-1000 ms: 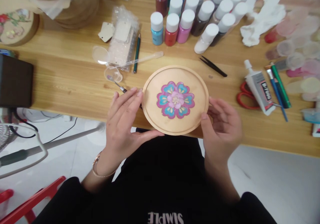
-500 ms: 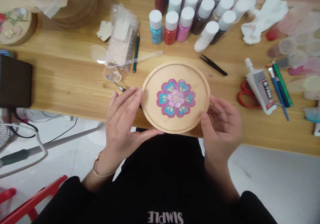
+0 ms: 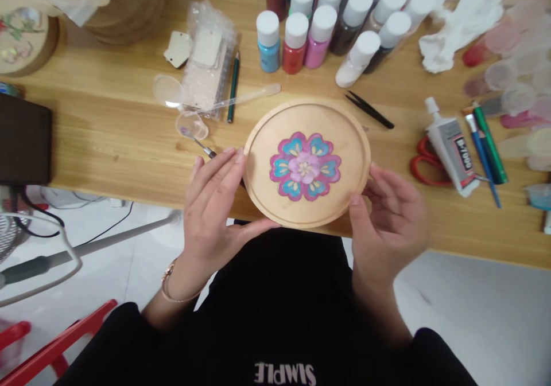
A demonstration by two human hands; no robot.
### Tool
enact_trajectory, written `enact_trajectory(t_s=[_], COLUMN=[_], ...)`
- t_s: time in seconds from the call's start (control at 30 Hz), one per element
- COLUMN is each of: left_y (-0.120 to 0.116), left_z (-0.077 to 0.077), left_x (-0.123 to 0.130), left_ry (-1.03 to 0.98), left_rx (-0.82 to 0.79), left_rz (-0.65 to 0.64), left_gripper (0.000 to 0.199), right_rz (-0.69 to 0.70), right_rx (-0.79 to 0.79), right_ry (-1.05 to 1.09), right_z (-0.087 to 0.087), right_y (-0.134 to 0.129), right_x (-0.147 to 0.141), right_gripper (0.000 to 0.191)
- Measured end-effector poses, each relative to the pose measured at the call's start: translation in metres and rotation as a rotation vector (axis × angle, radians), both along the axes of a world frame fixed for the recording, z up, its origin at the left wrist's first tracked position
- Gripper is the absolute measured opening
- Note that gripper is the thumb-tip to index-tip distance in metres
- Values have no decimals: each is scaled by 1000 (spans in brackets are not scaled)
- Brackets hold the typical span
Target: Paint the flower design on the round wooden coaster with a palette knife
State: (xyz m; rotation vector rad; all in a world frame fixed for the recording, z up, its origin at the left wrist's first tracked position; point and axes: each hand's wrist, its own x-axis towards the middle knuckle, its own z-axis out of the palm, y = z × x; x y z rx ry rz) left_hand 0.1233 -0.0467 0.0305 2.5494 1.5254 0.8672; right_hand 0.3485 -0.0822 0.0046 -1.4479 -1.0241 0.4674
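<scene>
A round wooden plate (image 3: 258, 174) with a raised rim carries a painted flower in pink, blue and lilac. It is held above the table's front edge, its face towards the camera. My left hand (image 3: 213, 214) supports its left side, fingers straight along the rim and thumb under the lower edge. My right hand (image 3: 387, 225) grips the lower right rim between thumb and curled fingers. Just left of the plate lies a dark-handled tool (image 3: 209, 152), partly hidden by my left hand. Black tweezers (image 3: 369, 109) rest at the plate's upper right.
Capped paint bottles (image 3: 316, 36) stand behind the plate. To the right are a glue tube (image 3: 454, 151), red scissors (image 3: 424, 162), brushes (image 3: 482, 153), crumpled tissue (image 3: 458, 27) and small cups. A plastic-wrapped pack (image 3: 206, 67), a pencil (image 3: 233, 88) and a dark box (image 3: 23, 139) are on the left.
The plate's right side has moved slightly right and looks larger, as my right hand has shifted a little to the right with it. My left hand has barely moved.
</scene>
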Motion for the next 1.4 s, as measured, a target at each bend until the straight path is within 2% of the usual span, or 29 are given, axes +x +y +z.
enact_trajectory(t_s=[0.63, 0.87, 1.03, 1.17, 1.4], left_y=[-1, 1, 1, 1, 2], left_z=[-4, -2, -3, -4, -6], left_x=[-5, -3, -2, -2, -2], left_ry=[-49, -4, 10, 5, -63], left_rx=[-89, -59, -3, -38, -35], left_rz=[-34, 7, -14, 2, -42], left_gripper=[94, 92, 94, 91, 90], right_rz=[-52, -36, -32, -35, -36], right_rx=[26, 53, 74, 78, 114], right_ry=[0, -11, -33, -49, -76], right_z=[6, 5, 4, 4, 6], right_y=[1, 0, -1, 0, 1], right_x=[-4, -3, -2, -2, -2], right_gripper=[45, 47, 49, 49, 50])
